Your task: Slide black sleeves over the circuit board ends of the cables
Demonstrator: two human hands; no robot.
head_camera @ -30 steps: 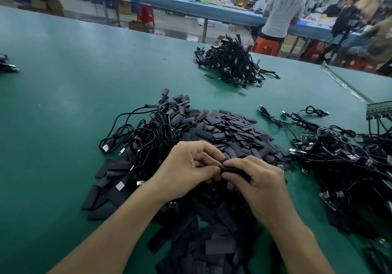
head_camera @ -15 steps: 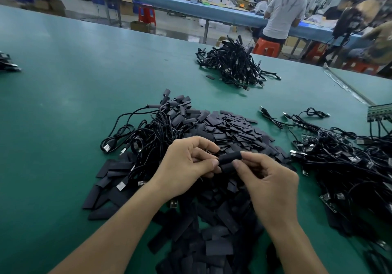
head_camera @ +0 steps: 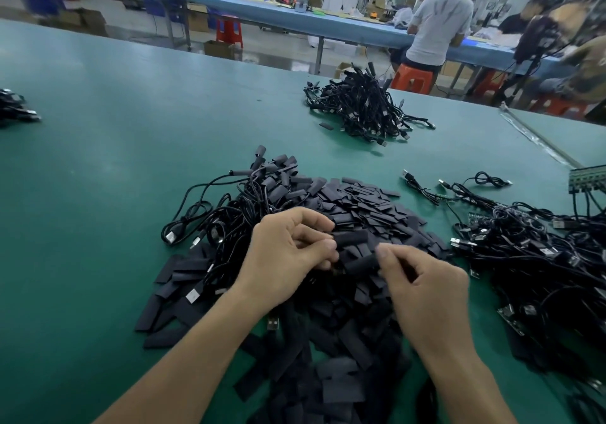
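The green bench (head_camera: 98, 167) carries heaps of cables (head_camera: 531, 259). At frame centre the left hand (head_camera: 285, 253) pinches a black sleeve (head_camera: 351, 237). The right hand (head_camera: 426, 289) has drawn off it, fingers curled, its hold unclear. I judge this sleeve is seated.

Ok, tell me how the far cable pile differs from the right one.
The far cable pile is small and tightly heaped; the right cable pile sprawls wider. The far pile's ends wear black sleeves; the right pile shows bare circuit boards. Both are black cables on the green table.
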